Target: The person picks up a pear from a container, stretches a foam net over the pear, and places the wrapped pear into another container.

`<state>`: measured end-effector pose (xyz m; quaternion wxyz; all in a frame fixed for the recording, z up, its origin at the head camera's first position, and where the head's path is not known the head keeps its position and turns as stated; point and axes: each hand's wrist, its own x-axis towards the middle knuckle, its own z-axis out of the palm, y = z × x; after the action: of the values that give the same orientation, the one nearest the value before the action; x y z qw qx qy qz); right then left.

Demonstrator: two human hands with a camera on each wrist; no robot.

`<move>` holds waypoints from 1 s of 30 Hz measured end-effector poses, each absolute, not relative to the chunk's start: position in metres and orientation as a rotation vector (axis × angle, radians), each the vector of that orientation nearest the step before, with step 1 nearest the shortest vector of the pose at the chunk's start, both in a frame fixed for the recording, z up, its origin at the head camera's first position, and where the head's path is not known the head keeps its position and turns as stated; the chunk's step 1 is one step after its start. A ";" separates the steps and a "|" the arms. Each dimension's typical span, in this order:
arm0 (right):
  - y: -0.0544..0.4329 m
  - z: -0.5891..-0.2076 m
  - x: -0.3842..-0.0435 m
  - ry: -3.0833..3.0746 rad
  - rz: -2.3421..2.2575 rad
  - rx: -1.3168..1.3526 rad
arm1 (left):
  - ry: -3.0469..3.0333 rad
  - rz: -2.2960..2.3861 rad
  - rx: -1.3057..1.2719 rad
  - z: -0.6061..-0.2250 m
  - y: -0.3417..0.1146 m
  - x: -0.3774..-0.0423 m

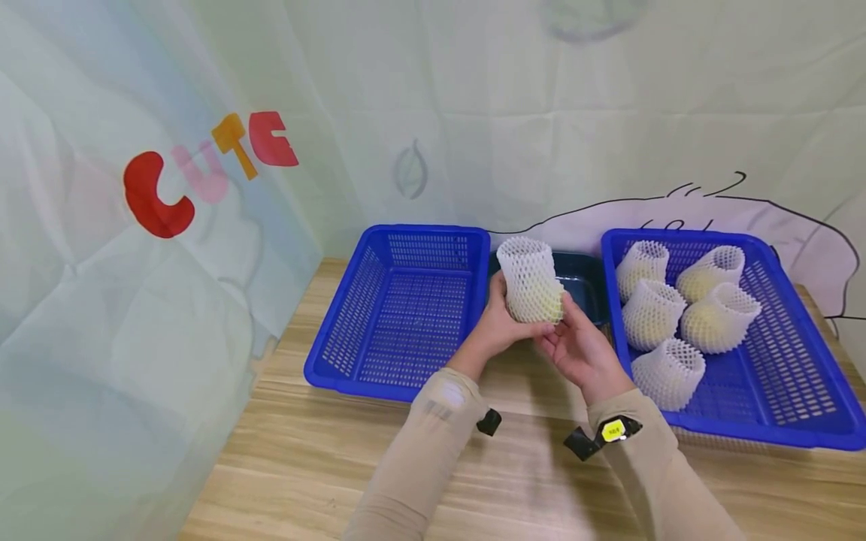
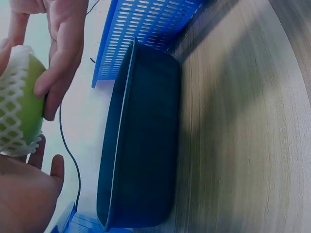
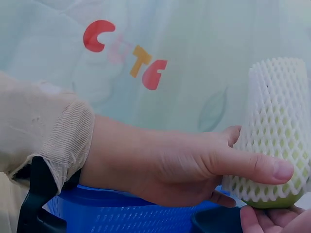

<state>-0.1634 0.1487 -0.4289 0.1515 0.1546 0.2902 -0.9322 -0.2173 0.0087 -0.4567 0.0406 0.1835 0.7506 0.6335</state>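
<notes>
A pale green fruit (image 2: 33,102) in a white foam net sleeve (image 1: 528,274) is held up over the front of the dark green bin. My left hand (image 1: 501,323) grips it from the left, thumb across the front of the net, as the right wrist view also shows. My right hand (image 1: 582,349) holds the lower right side, its fingertips on the bare green skin at the sleeve's edge in the left wrist view. The sleeve's upper part stands up as a tube beyond the fruit.
A blue basket (image 1: 325,338) with nothing in it stands left. Behind the hands is the dark green bin (image 2: 150,131). The right blue basket (image 1: 785,432) holds several net-sleeved fruits (image 1: 652,315). All stand on a wood-grain table (image 1: 304,466) before a printed cloth.
</notes>
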 end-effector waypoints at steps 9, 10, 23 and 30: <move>0.151 -0.428 -0.161 0.697 -2.739 0.421 | 2.302 1.969 0.565 -0.457 0.008 -0.219; 0.151 -0.428 -0.161 0.684 -2.740 0.415 | 2.298 1.973 0.561 -0.456 0.008 -0.219; 0.152 -0.413 -0.164 1.673 -2.533 0.439 | 2.286 2.025 0.544 -0.457 0.009 -0.220; 0.156 -0.390 -0.179 2.621 -1.788 0.052 | 2.298 1.978 0.673 -0.460 0.007 -0.222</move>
<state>-0.1795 0.1562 -0.3903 -0.0158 0.0163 0.8258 -0.5635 -0.2223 0.0075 -0.4597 0.0177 0.2168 0.7398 0.6367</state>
